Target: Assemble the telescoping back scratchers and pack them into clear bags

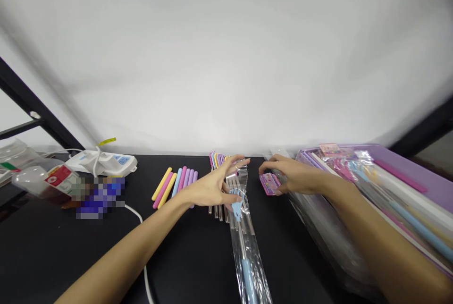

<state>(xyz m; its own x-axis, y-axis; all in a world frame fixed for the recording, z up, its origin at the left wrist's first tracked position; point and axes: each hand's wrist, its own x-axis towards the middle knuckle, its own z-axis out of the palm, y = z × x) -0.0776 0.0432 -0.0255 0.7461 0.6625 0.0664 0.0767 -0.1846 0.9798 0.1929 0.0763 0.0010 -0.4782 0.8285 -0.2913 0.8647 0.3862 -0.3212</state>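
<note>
My left hand (215, 183) is closed on the mouth of a long clear plastic sleeve (260, 266), its thumb beside a light blue shaped head. That head belongs to a thin metal rod with a light blue handle (249, 280), which lies lengthwise along the sleeve. To the right, my right hand (288, 174) grips a small pink printed card (270, 184) between thumb and fingers. Behind and under my left hand lie several metal rods (216, 212) with coloured heads, partly hidden. Left of them are several coloured sticks (164, 188) in yellow, pink, blue and purple.
A purple box (392, 162) on the right holds packed rods in clear sleeves. Clear plastic sleeves (318, 223) lie beside it. On the left are a white power strip (122, 164), a labelled bottle (53, 179) and a white cable (146, 266). A white wall (226, 68) rises behind the black table (187, 257).
</note>
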